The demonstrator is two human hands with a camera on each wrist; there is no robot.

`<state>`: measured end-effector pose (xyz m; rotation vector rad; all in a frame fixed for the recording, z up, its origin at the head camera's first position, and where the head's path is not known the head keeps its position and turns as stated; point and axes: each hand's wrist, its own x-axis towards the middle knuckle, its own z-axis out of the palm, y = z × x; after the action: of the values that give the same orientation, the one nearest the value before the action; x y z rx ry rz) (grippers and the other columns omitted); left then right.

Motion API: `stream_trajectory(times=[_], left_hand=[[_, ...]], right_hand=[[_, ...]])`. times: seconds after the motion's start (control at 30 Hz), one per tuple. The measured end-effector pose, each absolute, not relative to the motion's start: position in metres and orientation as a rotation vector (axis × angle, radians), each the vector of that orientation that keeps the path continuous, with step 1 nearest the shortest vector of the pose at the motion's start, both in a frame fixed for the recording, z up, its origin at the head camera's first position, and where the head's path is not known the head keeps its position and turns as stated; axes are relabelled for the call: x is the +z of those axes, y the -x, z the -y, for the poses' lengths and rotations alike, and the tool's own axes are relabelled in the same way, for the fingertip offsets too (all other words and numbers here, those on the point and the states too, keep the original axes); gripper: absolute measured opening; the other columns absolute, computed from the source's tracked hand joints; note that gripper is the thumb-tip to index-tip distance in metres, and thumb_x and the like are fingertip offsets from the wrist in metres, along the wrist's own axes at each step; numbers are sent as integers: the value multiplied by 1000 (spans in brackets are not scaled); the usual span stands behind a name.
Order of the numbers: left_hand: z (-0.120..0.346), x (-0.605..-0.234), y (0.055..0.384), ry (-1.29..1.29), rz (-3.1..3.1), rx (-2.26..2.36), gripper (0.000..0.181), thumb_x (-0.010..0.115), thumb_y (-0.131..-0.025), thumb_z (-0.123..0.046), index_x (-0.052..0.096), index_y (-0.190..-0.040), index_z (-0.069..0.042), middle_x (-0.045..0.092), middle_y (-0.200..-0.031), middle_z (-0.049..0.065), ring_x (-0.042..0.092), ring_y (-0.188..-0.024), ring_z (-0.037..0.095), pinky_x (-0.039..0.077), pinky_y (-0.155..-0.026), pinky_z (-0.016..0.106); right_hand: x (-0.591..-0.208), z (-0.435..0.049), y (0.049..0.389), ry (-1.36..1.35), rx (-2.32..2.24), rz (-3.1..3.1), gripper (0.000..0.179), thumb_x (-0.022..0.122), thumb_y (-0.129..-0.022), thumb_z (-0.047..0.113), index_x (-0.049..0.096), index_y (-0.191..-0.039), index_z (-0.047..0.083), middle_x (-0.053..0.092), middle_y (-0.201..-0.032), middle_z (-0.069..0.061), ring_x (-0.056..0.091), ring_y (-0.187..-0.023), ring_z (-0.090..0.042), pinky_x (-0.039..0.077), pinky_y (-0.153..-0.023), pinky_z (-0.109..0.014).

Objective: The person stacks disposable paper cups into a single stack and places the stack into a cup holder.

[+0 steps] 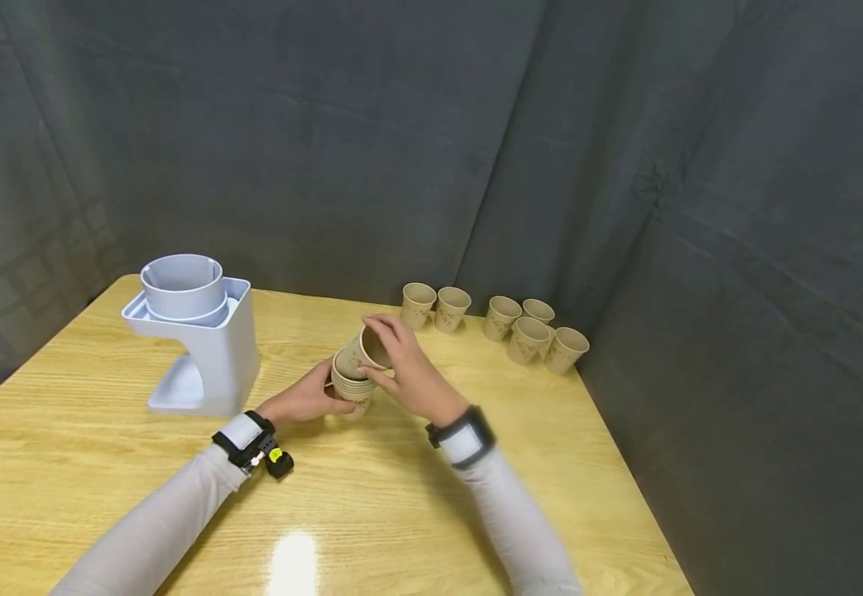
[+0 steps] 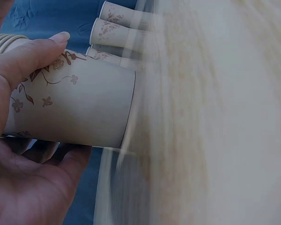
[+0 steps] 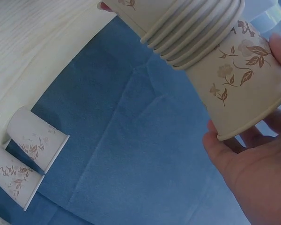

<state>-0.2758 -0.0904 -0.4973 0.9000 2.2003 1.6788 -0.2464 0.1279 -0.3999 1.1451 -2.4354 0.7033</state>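
My left hand (image 1: 310,394) grips a stack of nested paper cups (image 1: 354,392), thumb on one side and fingers on the other. In the left wrist view the stack's lowest cup (image 2: 84,101) shows a brown floral print, its base close over the table. With my right hand (image 1: 412,374) I hold a single paper cup (image 1: 357,356) near its rim, thumb and fingers on opposite sides. This cup (image 3: 243,79) tilts toward the right, its lower end inside the stack's top. Several stacked rims (image 3: 196,33) show just below it in the right wrist view.
Several separate paper cups stand upright along the table's back right, including one cup (image 1: 419,305) behind my right hand and another (image 1: 567,349) near the right edge. A white stand (image 1: 233,356) holding a round container (image 1: 181,285) is at the left. Dark curtains (image 1: 371,149) hang behind the table.
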Motion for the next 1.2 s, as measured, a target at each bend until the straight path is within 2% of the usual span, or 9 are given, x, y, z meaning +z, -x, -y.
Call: stream_trajectory(times=[0.17, 0.37, 0.63, 0.9, 1.03, 1.2], left_hand=[[90, -498, 276, -897, -2193, 1685, 82, 83, -85, -13, 35, -151, -5, 52, -140, 19, 52, -129, 37, 47, -104, 46], [91, -502, 278, -916, -2171, 1706, 80, 82, -86, -12, 35, -150, -4, 52, -138, 19, 53, -126, 35, 48, -101, 43], [91, -502, 279, -947, -2184, 1699, 79, 82, -86, -13, 37, -150, -5, 53, -140, 18, 51, -129, 34, 44, -106, 47], [91, -500, 278, -940, -2193, 1692, 75, 82, -86, -13, 40, -148, -4, 53, -140, 18, 52, -129, 35, 44, -106, 47], [91, -500, 278, -922, -2178, 1695, 73, 81, -87, -13, 41, -146, -4, 52, -141, 19, 52, -129, 37, 47, -104, 45], [92, -500, 278, -909, -2156, 1686, 74, 81, -88, -12, 38, -148, -4, 48, -142, 20, 52, -128, 35, 52, -97, 35]], right_hand=[[-403, -126, 248, -1156, 699, 2449, 71, 72, -96, 22, 34, -156, 9, 38, -151, -15, 38, -141, -25, 37, -117, -36], [-407, -120, 249, -1202, 680, 2445, 71, 71, -96, 20, 34, -156, 7, 36, -152, -18, 34, -143, -29, 35, -119, -37], [-412, -114, 247, -1209, 702, 2481, 72, 69, -97, 18, 31, -157, 7, 31, -156, -19, 25, -147, -30, 33, -120, -43], [-416, -111, 247, -1187, 667, 2481, 71, 69, -98, 20, 32, -157, 7, 30, -157, -16, 25, -146, -32, 34, -119, -45], [-418, -108, 247, -1184, 664, 2500, 71, 68, -99, 20, 31, -158, 8, 30, -158, -17, 24, -147, -32, 34, -119, -45], [-425, -105, 248, -1151, 643, 2639, 67, 60, -103, 28, 29, -159, 9, 28, -161, -16, 22, -149, -31, 34, -120, -43]])
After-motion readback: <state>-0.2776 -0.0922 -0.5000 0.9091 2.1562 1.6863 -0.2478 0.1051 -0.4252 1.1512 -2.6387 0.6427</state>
